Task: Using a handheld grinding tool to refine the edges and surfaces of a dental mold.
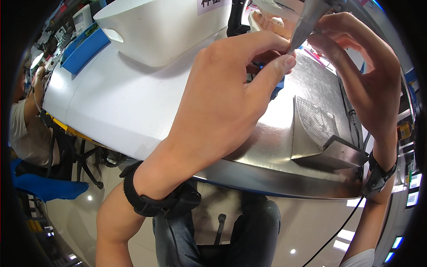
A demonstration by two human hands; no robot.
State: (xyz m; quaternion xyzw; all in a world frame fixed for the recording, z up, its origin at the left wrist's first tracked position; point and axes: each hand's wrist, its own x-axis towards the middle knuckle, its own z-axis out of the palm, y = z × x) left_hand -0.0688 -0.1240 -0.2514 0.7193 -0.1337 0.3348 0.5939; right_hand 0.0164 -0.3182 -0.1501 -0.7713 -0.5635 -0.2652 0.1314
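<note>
Two hands [222, 95], one label [215, 7], perhaps paper

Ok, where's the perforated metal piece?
In the head view, the perforated metal piece sits right of centre on the steel tabletop, by its near edge, pictured between the left hand and right hand.

You are in a workshop, as shown by the silvery metal worktop [262, 150], angled perforated-metal holder [316, 119] and pale-shirted co-worker [33, 139].
</note>
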